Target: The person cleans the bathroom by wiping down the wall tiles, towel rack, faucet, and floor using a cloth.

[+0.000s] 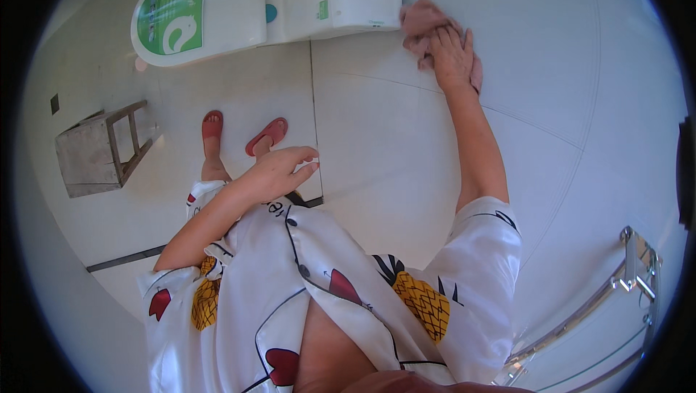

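With my right arm stretched far forward, my right hand (pixel 451 58) presses a crumpled pink cloth (pixel 424 19) against the pale tiled wall (pixel 536 67). Its fingers lie over the cloth, just right of a white toilet (pixel 337 1). The toilet's rounded lid (pixel 239 9) is down and carries a green sticker. My left hand (pixel 284 173) hovers in front of my body, thumb apart from loosely bent fingers, with nothing in it.
A worn wooden stool (pixel 90 155) stands at the left. Below are my feet in red slippers (pixel 268 135). A metal towel rack (pixel 631 277) juts out at the lower right. A dark seam (pixel 314 103) crosses the pale tiles.
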The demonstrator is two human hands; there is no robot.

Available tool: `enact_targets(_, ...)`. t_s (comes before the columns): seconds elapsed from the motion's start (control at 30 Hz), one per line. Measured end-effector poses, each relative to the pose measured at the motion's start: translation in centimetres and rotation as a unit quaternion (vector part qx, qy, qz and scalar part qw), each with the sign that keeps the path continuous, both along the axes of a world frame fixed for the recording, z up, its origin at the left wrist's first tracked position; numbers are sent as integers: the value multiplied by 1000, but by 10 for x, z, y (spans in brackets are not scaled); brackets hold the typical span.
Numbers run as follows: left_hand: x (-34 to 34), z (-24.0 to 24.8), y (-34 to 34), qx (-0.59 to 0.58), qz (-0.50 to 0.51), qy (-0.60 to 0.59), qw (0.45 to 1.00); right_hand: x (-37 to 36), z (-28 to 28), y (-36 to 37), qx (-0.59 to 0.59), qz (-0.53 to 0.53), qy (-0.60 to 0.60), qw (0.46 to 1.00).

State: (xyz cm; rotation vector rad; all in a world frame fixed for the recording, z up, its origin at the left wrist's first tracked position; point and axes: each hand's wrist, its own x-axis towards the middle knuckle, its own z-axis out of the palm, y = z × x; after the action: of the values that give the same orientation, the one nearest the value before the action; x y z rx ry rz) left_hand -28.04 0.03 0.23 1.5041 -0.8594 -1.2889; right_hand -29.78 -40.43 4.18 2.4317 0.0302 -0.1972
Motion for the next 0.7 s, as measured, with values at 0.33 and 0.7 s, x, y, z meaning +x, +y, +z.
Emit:
enact_targets(0.33, 6, -2, -2, 1, 32, 13, 999, -89, -43, 29, 42, -61, 168, 983)
enact_targets(0.7, -2, -17, 3, 39, 23, 0, 999, -75, -56, 33, -4, -58, 184, 981)
